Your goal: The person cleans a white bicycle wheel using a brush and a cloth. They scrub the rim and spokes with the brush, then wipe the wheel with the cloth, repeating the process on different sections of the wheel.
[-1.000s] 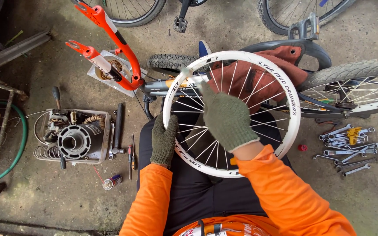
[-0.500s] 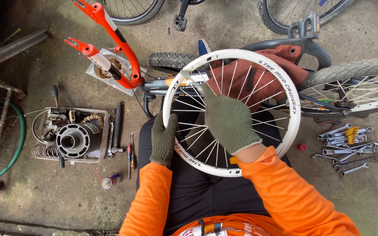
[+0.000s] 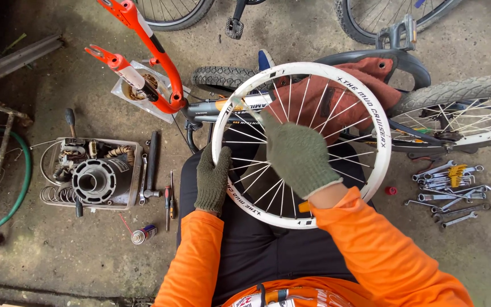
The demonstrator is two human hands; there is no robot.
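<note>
A white spoked bicycle rim (image 3: pixel 377 136) without a tyre rests on my lap, tilted toward me. My left hand (image 3: pixel 212 179), in a dark green glove, grips the rim's left edge. My right hand (image 3: pixel 296 156), also gloved, lies over the spokes near the middle with a finger pointing up and left toward the rim's top left. I cannot tell whether it pinches a small tool or a spoke. My sleeves are orange.
An upturned bicycle with an orange fork (image 3: pixel 143 51) and a tyred wheel (image 3: pixel 461 108) lies just beyond the rim. Several spanners (image 3: pixel 447 187) lie at the right. A tray of parts (image 3: pixel 95 176), screwdrivers (image 3: pixel 169 199) and a small can (image 3: pixel 143 233) lie at the left.
The view has shifted slightly. Both hands stay on the rim; my right hand has moved a little over the spokes.
</note>
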